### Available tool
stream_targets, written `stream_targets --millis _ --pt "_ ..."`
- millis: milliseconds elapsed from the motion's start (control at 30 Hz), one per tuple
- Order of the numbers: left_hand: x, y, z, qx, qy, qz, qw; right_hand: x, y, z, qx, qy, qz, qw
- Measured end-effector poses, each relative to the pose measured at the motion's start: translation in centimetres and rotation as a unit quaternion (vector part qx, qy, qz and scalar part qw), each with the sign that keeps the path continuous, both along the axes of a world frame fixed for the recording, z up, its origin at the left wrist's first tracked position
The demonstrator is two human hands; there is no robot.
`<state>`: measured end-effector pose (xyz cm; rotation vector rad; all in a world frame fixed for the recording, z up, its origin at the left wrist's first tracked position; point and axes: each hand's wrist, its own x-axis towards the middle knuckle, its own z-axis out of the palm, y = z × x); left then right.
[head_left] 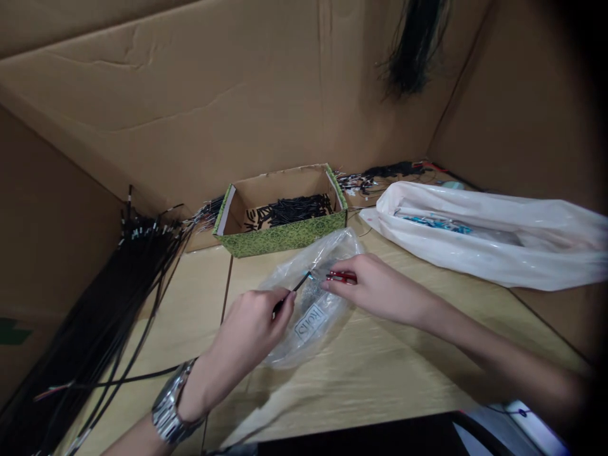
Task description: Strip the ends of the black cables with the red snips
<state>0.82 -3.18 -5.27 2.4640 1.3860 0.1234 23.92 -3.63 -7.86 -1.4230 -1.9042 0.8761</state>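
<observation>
My left hand [259, 320], wearing a metal watch [173, 405], is closed around a black cable [300, 282]. The cable's stripped end points up and right, with a small pale tip. Facing it, my right hand [363, 282] pinches a slim red piece [342, 277] with shiny metal bits at its front; its exact kind is unclear. The two held ends are a short gap apart. Beneath both hands lies a clear plastic bag [285, 345] with a printed label, holding small shiny pieces [311, 292] too fine to make out.
Behind the bag stands a green patterned box [285, 242] with short black tubes [299, 209]. A white plastic bag [484, 263] with blue-tipped pieces lies right. Bundled black cables [95, 310] cover the left side. Cardboard walls [213, 95] surround the table; dark strands [413, 50] hang at the back.
</observation>
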Motion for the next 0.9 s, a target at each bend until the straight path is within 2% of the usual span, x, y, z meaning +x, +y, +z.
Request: stream_targets --millis 200,500,700,900 --pt "0.3 -0.3 -0.6 0.000 0.008 -0.014 1.000 -1.1 0.1 0.0 0.001 -0.061 0.000 0.998" --pt "0.3 -0.2 -0.8 -0.018 0.019 -0.046 0.999 -2.3 -0.6 -1.1 -0.003 -0.126 0.007 0.992" --pt "0.2 0.0 -1.2 0.001 0.037 -0.064 0.997 -2.8 -0.2 -0.8 -0.012 -0.156 0.018 0.988" --pt "0.4 0.0 -1.0 0.024 0.062 -0.072 0.995 -2.7 0.2 -0.6 -0.010 -0.180 0.029 0.983"
